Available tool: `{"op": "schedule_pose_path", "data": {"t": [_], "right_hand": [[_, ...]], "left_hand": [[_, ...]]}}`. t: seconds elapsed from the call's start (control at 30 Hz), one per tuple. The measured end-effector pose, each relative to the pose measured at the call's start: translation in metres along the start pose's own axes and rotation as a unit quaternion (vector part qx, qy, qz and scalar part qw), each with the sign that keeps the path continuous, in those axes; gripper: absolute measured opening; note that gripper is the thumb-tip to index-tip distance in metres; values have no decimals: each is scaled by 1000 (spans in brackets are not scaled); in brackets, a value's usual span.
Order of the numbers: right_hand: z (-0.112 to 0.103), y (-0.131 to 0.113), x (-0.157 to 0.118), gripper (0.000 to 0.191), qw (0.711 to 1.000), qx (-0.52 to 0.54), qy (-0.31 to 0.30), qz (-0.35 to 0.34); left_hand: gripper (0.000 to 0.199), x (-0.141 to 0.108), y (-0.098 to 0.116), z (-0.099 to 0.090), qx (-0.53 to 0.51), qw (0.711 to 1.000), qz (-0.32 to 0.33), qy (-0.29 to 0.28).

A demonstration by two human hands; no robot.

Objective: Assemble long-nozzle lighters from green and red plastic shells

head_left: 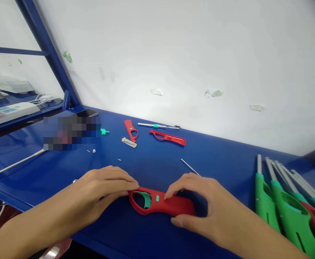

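Note:
A red gas lighter body (173,203) with a teal trigger (147,200) in its loop and a small teal switch (157,198) lies on its side on the blue table. My left hand (103,190) is closed at the loop end, fingertips pinching its tip; the thumb is mostly hidden. My right hand (200,205) curves around the wide handle end, index fingertip on the upper face and thumb at the lower edge. Just beyond that hand lies a thin metal rod (190,167), partly covered by the fingers.
Further back lie two red casing pieces (170,137) (129,126), a pale fuel tank (129,142), a metal tube (149,125) and a green part (104,131). Several green lighters (266,201) are piled at right. A phone (87,113) and white cable (17,164) are at left; a wall (184,54) stands behind.

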State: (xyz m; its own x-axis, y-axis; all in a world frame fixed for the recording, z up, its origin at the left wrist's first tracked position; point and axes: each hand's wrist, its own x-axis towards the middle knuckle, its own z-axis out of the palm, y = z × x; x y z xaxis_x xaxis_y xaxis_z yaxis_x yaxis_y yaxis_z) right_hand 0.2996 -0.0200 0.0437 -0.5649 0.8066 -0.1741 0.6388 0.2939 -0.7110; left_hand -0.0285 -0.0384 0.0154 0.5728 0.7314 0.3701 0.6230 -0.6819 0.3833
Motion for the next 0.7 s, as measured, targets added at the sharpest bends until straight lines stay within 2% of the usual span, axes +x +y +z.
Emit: {"op": "schedule_pose_path", "data": {"t": [0.3, 0.5, 0.7], "right_hand": [[5, 0, 7, 27, 1000, -22, -12, -3], [6, 4, 5, 24, 1000, -23, -5, -17], [9, 3, 4, 31, 999, -35, -22, 16]], "left_hand": [[33, 4, -2, 4, -36, 997, -41, -46], [34, 6, -1, 5, -35, 998, -37, -47], [34, 5, -2, 5, -40, 998, -22, -40]]}}
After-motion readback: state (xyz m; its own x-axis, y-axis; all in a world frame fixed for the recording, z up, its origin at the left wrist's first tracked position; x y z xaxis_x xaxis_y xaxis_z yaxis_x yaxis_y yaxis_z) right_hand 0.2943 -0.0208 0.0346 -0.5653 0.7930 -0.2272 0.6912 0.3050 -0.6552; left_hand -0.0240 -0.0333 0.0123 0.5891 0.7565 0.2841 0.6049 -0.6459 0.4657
